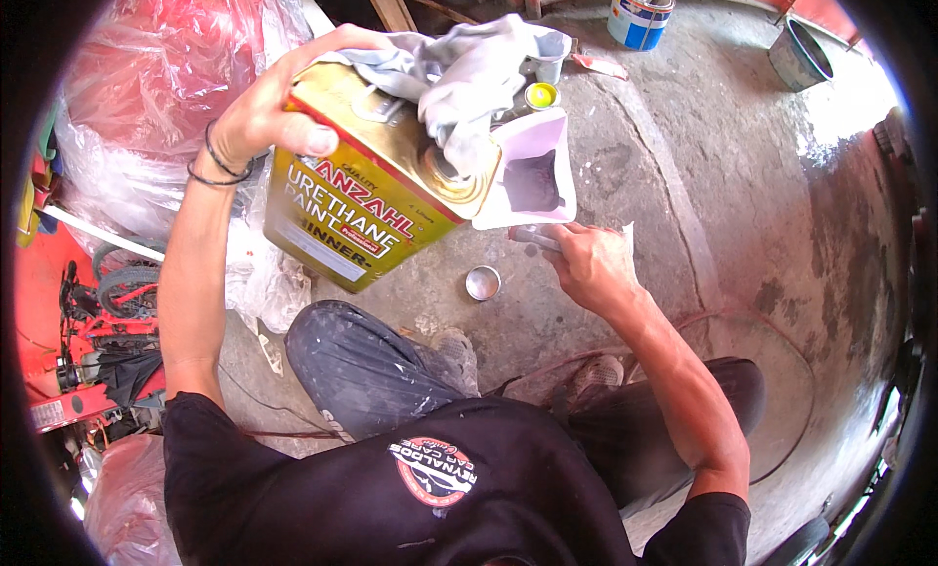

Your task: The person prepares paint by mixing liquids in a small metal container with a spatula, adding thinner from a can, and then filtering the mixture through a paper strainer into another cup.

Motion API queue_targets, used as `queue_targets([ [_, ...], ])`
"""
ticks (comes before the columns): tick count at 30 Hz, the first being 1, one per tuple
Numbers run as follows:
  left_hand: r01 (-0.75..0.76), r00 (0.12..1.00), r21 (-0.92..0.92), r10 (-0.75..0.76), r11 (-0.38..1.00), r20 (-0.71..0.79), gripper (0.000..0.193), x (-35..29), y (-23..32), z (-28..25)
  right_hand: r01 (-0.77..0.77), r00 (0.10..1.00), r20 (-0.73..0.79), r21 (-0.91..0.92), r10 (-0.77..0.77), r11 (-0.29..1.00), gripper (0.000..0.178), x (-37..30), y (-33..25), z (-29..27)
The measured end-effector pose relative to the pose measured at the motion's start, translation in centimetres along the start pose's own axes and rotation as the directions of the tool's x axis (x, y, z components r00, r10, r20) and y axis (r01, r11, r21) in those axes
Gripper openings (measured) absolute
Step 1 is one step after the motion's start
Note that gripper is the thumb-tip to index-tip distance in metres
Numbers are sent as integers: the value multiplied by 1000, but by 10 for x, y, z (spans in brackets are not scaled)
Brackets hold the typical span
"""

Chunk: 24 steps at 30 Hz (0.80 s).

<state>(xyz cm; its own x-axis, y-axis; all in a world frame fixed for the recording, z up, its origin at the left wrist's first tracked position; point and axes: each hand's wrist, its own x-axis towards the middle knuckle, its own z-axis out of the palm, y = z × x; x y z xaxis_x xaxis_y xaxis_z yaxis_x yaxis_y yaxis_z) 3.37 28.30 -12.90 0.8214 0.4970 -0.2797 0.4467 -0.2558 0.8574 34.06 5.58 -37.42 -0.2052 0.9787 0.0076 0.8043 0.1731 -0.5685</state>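
Observation:
My left hand (278, 107) grips the top corner of a large gold, yellow and red rectangular metal can (391, 190), its thumb over the front edge. The can is tilted to the right. A crumpled grey rag (469, 72) lies over its top and round its spout. Right beside the can's spout corner is a pale pinkish-white plastic container (557, 136) with dark liquid inside. My right hand (596, 263) is closed around a greyish handle just below this container; whether the two are joined is hard to see. No pouring stream shows.
On the concrete floor (703, 165) stand a small round tin (483, 283), a small can with yellow-green contents (541, 96), a blue and white paint can (641, 14) and a dark bucket (801, 56). Plastic sheeting (156, 107) covers something red at left. A hose (811, 370) curves at right.

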Motion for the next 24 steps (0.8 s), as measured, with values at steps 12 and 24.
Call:
queue_targets([
  [12,-688,595,-185,400,702,-697,96,-78,-89,-54,-26,999,36,-49,28,998,33,4,0,-14],
  [24,-624,50,224,324,748,-945,55,-2,-18,-79,-67,995,69,-118,76,991,31,-1,-1,-17],
])
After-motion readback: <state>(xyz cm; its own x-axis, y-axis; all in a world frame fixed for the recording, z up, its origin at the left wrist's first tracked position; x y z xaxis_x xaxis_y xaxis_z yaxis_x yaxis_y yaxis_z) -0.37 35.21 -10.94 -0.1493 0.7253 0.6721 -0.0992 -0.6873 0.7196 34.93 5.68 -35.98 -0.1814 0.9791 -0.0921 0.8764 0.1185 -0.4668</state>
